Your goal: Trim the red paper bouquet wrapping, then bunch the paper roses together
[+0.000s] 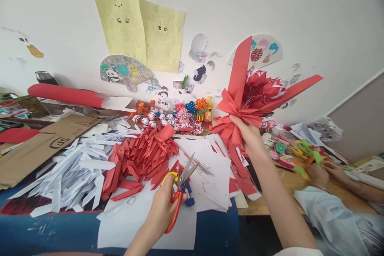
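My left hand (pixel 163 204) has its fingers through the handles of a pair of scissors (pixel 186 174), whose blades are parted and point up and right above white paper. On the right, my right hand (pixel 247 134) grips the gathered base of a red paper bouquet (pixel 240 100), raised in front of the wall. Red and white paper flowers (pixel 264 86) on thin stems show inside the red wrapping. Near the scissors lie a pile of folded red strips (pixel 144 154) and, further left, a heap of white strips (pixel 81 168).
Brown cardboard (pixel 45 148) and a red roll (pixel 66 94) are at the left. Small paper flowers and a bottle (pixel 209 110) stand along the wall. At the right, another person's hands (pixel 318 174) work among colourful pieces.
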Motion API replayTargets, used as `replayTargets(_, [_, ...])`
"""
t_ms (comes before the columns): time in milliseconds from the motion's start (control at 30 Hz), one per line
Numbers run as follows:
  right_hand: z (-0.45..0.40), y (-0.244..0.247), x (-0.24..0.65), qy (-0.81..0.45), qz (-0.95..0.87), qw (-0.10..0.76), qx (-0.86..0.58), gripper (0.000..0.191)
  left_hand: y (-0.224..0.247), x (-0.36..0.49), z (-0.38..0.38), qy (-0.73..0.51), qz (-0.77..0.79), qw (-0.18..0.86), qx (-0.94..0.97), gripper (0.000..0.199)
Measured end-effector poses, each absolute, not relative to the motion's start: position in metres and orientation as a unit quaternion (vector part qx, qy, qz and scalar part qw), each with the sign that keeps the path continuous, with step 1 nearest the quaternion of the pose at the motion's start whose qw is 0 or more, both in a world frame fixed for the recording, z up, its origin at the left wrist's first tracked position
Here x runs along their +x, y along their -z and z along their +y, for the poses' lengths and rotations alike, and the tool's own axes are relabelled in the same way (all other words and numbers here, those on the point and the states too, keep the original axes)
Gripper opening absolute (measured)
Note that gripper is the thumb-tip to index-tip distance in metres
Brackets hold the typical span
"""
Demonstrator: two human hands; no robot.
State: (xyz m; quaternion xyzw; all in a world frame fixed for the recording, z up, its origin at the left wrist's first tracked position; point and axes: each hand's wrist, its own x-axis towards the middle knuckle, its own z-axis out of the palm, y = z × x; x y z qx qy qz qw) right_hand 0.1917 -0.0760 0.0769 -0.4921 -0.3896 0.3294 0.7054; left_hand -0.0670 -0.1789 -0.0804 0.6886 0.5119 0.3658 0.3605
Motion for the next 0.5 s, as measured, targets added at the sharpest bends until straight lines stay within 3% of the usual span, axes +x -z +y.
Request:
replayTargets(267, [-0.029,0.011,0.206,-0.286,-0.418,0.673,-0.539,0.035,0.093,-0.066,-0.188,-0.385,0.511,0.393,0.661,0.027])
replayTargets(500, [-0.023,0.071,0.198,-0.326,-0.428,0.652,-0.534,0.034,0.097,-0.071,-0.192,-0.375,0.507,0.385,0.673,0.026])
